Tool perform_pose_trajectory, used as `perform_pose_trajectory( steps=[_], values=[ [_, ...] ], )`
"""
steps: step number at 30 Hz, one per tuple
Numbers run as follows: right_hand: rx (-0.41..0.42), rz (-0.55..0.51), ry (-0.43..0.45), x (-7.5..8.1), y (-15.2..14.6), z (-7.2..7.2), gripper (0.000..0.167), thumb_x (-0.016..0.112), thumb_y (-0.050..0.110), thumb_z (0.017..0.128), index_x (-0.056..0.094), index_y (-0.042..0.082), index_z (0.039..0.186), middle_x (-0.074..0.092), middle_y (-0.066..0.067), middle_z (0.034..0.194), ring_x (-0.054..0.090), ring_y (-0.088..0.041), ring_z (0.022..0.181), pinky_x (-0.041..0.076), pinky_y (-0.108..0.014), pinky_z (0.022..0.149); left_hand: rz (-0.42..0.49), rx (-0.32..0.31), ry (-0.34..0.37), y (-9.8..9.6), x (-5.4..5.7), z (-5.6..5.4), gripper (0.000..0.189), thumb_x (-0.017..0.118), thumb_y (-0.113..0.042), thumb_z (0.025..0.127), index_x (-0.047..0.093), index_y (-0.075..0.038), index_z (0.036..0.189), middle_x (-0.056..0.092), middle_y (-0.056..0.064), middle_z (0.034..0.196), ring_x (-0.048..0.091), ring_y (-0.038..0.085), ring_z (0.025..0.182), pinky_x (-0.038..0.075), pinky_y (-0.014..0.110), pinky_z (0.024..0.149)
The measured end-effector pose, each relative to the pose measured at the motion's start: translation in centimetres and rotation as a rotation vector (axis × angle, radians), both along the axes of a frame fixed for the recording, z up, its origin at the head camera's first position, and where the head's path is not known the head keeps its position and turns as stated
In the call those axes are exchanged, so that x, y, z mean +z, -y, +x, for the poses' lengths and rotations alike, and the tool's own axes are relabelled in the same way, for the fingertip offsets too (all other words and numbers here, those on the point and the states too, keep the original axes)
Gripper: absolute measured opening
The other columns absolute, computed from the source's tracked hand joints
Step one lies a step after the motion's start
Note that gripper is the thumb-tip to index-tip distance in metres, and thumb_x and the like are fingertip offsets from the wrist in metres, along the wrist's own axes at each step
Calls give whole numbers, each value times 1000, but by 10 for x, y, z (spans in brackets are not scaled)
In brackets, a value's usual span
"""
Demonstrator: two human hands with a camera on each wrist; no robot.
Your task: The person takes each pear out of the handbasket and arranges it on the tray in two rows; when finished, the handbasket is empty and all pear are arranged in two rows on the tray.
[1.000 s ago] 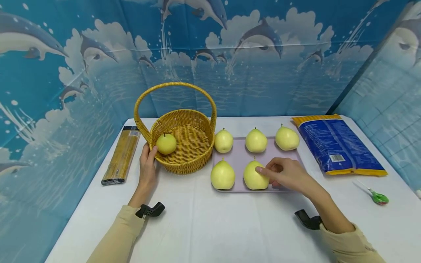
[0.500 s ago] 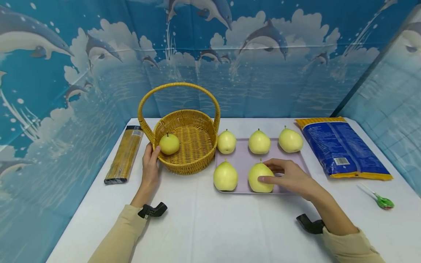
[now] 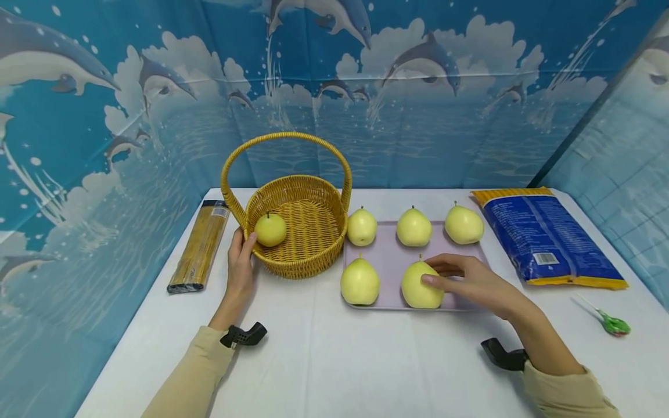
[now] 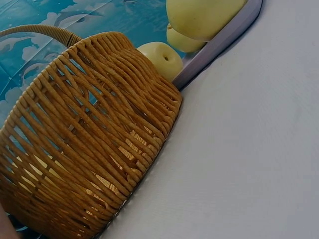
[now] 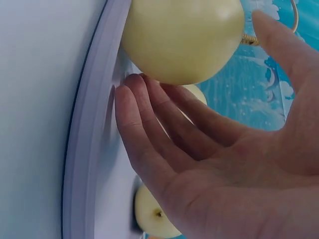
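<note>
A round yellow wicker basket (image 3: 298,268) with a tall hoop handle stands left of centre, one pear (image 3: 270,230) inside it. My left hand (image 3: 240,273) holds its left rim, thumb at the edge; the fingers behind are mostly hidden. My right hand (image 3: 478,284) is at the right side of the front-right pear (image 3: 420,287) on the lilac tray (image 3: 387,261). In the right wrist view the fingers (image 5: 169,119) extend loosely along that pear's side, and the thumb stands apart from it. Several other pale green pears sit on the tray, such as the front-left one (image 3: 360,282).
A flat pack of noodle-like sticks (image 3: 200,247) lies left of the basket. On the right lies a blue and yellow bag (image 3: 551,238), with a green-wrapped lollipop (image 3: 612,323) in front of it. A dolphin-print curtain (image 3: 334,133) closes off the back.
The front-right pear has shifted slightly right on the tray, and my right hand has moved right with it. My left hand stays on the basket. The head view has turned a little.
</note>
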State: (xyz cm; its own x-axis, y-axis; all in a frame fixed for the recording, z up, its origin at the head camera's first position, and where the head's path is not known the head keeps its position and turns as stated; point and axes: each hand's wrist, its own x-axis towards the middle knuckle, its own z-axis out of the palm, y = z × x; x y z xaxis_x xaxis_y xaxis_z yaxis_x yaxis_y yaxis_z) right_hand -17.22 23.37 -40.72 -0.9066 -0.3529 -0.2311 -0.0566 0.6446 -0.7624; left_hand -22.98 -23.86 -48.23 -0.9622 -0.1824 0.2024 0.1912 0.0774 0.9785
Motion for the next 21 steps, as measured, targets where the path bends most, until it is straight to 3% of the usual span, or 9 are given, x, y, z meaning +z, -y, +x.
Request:
perform_pose_trajectory(
  steps=[4, 10, 14, 17, 21],
  values=[
    [-32, -23, -5, -1, -2, -2, 61, 59, 49, 106, 57, 5, 148, 64, -14, 143, 56, -38, 136, 46, -62, 112, -11, 2, 1, 0, 2, 1, 54, 45, -36, 112, 38, -12, 159, 49, 3, 154, 44, 14, 145, 29, 36, 128],
    [-83, -85, 19, -4, -1, -3, 62, 49, 50, 110, 54, 2, 148, 63, -17, 144, 64, -31, 128, 58, -41, 103, -27, 3, 7, 1, 2, 3, 55, 45, -39, 111, 38, -13, 160, 48, 4, 155, 43, 15, 147, 28, 37, 129],
    [-118, -125, -5, -5, -1, -2, 62, 49, 48, 111, 56, -2, 146, 64, -21, 142, 68, -30, 124, 61, -32, 96, -20, 4, 1, 1, 3, 3, 55, 45, -38, 111, 39, -13, 160, 48, 5, 156, 43, 16, 147, 28, 39, 129],
    [-146, -120, -65, -4, -3, -1, 59, 50, 47, 111, 58, -1, 144, 68, -21, 137, 69, -32, 123, 61, -34, 95, -9, -1, -5, 0, 4, 3, 55, 45, -37, 112, 38, -12, 160, 48, 6, 155, 42, 16, 147, 28, 40, 129],
    [-188, -46, -151, 3, -5, 2, 59, 50, 52, 110, 59, 5, 144, 70, -18, 134, 68, -35, 122, 55, -52, 106, -6, -3, -10, -3, 3, 2, 54, 45, -36, 112, 38, -12, 160, 48, 5, 155, 42, 15, 146, 28, 39, 129]
  ],
)
